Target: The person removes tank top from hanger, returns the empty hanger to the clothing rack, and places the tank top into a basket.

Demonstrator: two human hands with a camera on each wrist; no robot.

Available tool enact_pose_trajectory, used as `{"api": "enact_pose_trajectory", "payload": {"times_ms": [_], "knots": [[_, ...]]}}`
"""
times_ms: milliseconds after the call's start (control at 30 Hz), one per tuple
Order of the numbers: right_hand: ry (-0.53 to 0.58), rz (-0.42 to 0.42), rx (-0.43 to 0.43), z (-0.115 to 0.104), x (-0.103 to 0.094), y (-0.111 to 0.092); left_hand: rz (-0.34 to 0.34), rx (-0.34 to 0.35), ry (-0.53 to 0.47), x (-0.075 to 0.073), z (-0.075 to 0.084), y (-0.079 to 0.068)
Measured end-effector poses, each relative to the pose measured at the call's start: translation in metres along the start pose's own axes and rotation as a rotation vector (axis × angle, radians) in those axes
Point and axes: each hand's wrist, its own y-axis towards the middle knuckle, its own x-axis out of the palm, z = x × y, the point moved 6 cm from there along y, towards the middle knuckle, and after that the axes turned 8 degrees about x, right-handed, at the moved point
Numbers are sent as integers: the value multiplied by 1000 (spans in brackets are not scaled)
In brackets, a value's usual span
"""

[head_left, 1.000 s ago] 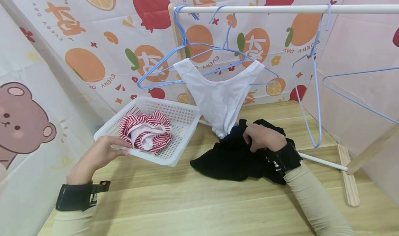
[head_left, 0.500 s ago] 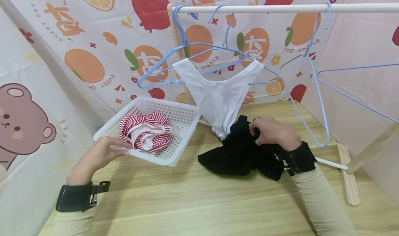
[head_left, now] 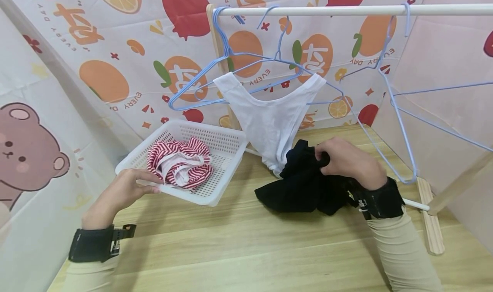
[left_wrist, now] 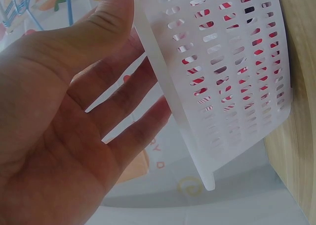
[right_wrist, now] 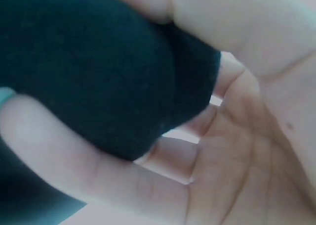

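My left hand (head_left: 124, 192) pinches the front left rim of a white perforated plastic basket (head_left: 228, 165). The left wrist view shows the thumb on one side of that rim and fingers on the other. Inside the basket lies a crumpled red-and-white striped garment (head_left: 192, 176). My right hand (head_left: 348, 162) pinches a bunched black garment (head_left: 296, 195) above the table; its exact kind is hidden by the folds. Close up in the right wrist view, black cloth (right_wrist: 108, 81) sits between thumb and fingers. Just behind it, a white sleeveless top (head_left: 267, 120) hangs on a blue hanger (head_left: 283, 61).
A white rail (head_left: 339, 10) on a wooden stand (head_left: 430, 223) crosses the back. Several blue hangers (head_left: 192, 84) bunch at its left end. Further bare hangers (head_left: 402, 131) hang at the right, close to my right forearm. Printed cloth (head_left: 127, 48) covers the wall.
My right hand has shifted right and slightly up, drawing the black garment along and gathering it. The right-hand hangers have swung. My left hand and the basket have stayed in place.
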Motion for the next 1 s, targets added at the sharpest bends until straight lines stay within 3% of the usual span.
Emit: {"api": "enact_pose_trajectory", "payload": {"times_ms": [700, 1000], "knots": [[20, 172, -45, -17, -22, -12, -19, -42, 25, 1, -1, 0], [35, 168, -77, -28, -25, -17, -11, -23, 2, -1, 1, 0]]}}
